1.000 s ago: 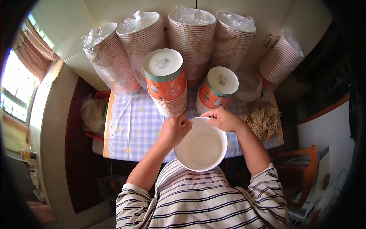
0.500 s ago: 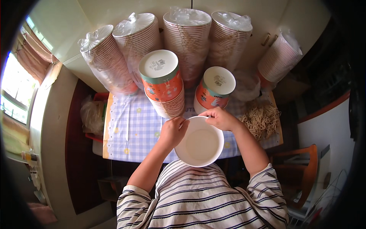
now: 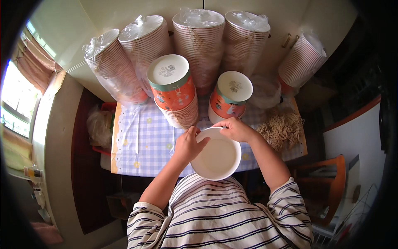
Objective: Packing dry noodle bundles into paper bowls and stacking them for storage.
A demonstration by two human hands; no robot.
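A large white paper bucket (image 3: 217, 155) is tilted in front of my body, its open mouth and pale inside facing me. My left hand (image 3: 190, 145) is at its upper left rim, fingers curled on the outside and thumb over the edge. At the far rim my right hand (image 3: 236, 129) pinches the wall between thumb and fingers. The fingertips behind the rim are hidden. Just beyond stand two upside-down stacks of orange and green printed paper buckets, a taller left stack (image 3: 174, 89) and a shorter right stack (image 3: 229, 96).
Tall stacks of buckets in clear plastic bags (image 3: 198, 50) line the back of the checked tablecloth (image 3: 141, 145). A heap of tan cords (image 3: 282, 128) lies at the table's right, by a crumpled clear bag (image 3: 265, 92). A wooden chair (image 3: 331, 182) stands at right.
My left thumb has lifted away from the rim and now spreads over the bucket's mouth. The right hand keeps its pinch. The view has shifted slightly.
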